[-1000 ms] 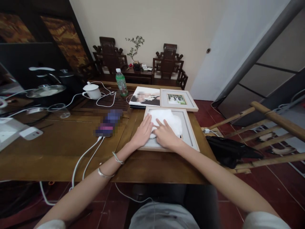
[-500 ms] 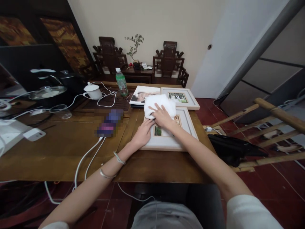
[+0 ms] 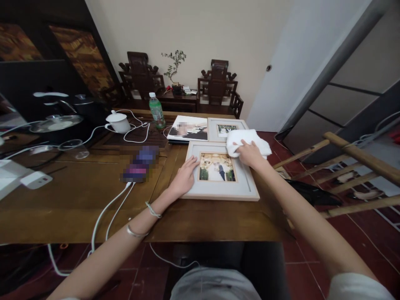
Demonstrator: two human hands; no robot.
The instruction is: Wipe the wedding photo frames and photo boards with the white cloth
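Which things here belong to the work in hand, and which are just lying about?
In use: white cloth under right hand; near picture frame, left hand on it.
Lying about: far frame, photo album, green bottle, white lidded cup, phone.

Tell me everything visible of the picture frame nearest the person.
The near frame lies flat at the wooden table's front right: pale wood border, grey-white mat, colour photo of figures in the middle. The left hand rests on its left edge; the right hand presses a white cloth at its far right corner.
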